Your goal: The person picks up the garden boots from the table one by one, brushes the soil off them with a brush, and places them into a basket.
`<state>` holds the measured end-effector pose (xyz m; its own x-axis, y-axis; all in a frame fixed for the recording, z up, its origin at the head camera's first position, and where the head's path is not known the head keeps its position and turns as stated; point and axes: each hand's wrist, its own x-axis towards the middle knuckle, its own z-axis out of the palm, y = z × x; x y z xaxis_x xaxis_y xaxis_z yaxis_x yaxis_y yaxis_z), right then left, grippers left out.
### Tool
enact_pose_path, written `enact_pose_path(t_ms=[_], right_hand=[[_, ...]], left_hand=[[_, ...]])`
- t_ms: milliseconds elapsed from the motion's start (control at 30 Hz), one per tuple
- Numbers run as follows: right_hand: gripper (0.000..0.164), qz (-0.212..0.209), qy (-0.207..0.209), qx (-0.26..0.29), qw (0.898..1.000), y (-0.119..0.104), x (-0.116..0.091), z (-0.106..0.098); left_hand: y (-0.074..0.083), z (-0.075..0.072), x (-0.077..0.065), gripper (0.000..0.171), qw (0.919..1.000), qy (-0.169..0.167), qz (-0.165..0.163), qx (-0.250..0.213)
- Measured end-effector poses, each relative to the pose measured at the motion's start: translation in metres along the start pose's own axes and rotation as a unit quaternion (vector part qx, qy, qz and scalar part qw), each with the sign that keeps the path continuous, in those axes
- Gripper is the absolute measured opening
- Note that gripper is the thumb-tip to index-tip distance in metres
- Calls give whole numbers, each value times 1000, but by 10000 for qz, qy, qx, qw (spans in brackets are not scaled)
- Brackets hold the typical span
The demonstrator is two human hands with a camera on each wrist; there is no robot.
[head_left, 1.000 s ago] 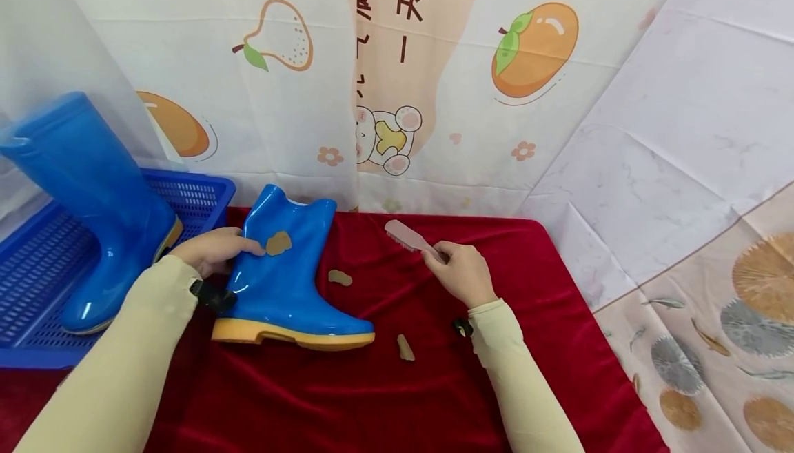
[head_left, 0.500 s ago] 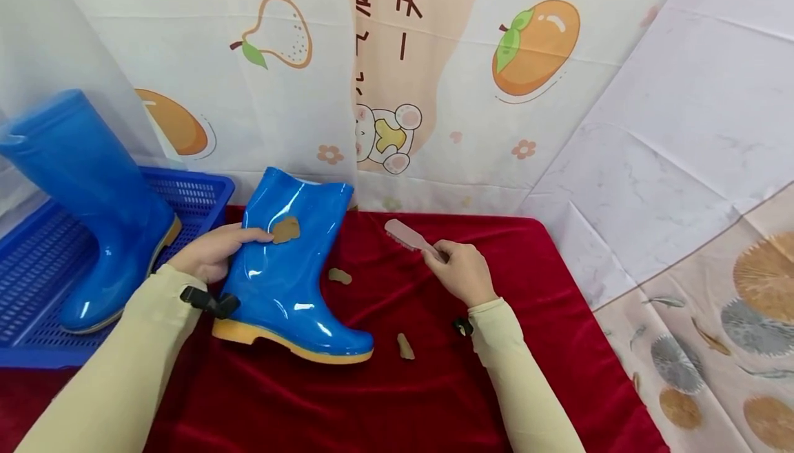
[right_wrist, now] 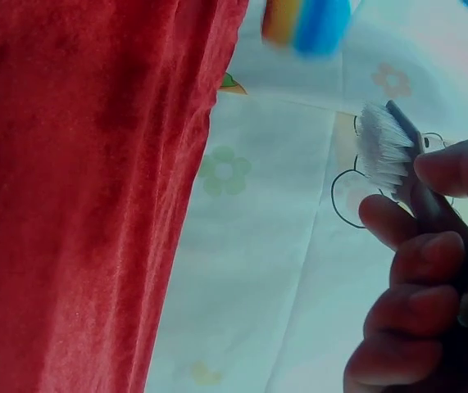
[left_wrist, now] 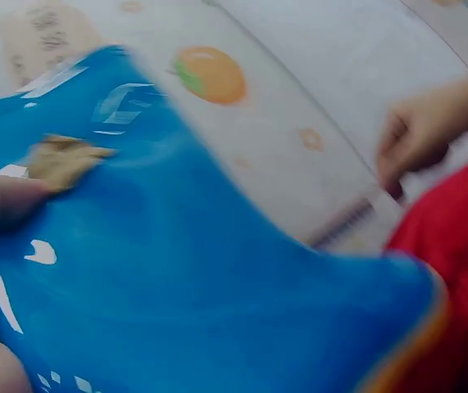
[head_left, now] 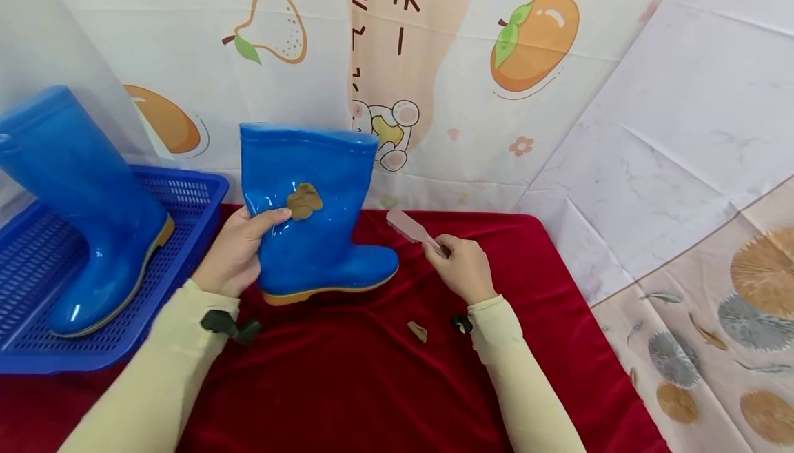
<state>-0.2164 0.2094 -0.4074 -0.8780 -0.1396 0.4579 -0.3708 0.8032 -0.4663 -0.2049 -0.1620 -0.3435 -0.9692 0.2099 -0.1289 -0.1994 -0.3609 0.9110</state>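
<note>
My left hand (head_left: 234, 249) grips the shaft of a blue rain boot (head_left: 310, 246) with a yellow sole, its thumb lying across the near side. The thumb tip reaches a brown patch (head_left: 304, 201) on the shaft; the other fingers are hidden behind the boot. In the left wrist view, the thumb (left_wrist: 8, 201) also lies beside this patch. My right hand (head_left: 462, 267) holds a pinkish brush (head_left: 406, 225) by its handle, to the right of the boot's toe. White bristles (right_wrist: 381, 147) show in the right wrist view, apart from the boot.
A second blue boot (head_left: 102, 232) stands tilted in a blue plastic basket (head_left: 211, 194) at the left. A small brown piece (head_left: 418, 331) lies on the red tablecloth (head_left: 347, 384). Printed curtains (head_left: 453, 94) hang behind the table.
My left hand has raised the boot off the cloth and tipped it more upright, shifting it right. One brown piece on the cloth is now hidden; another has shifted slightly. The right hand keeps its place.
</note>
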Motion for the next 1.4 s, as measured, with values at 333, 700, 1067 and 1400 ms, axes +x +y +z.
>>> enact_pose_path(t_ms=[333,700,1067,1400], right_hand=[[19,-138,393,40,9991,0,2,1],[15,-818,686,447,9933,0,2,6],[15,-806,635,383,9940,1,1,9],[15,-841,669,383,9935,2,1,8]], left_hand=[[-56,8,20,38,9743,1741,1431,-58],[-45,-23,18,53,9294,1388,1741,2944],[-25,-44,6,58,9040,27,1995,3782],[-18,-51,4,55,8698,705,2309,4303]])
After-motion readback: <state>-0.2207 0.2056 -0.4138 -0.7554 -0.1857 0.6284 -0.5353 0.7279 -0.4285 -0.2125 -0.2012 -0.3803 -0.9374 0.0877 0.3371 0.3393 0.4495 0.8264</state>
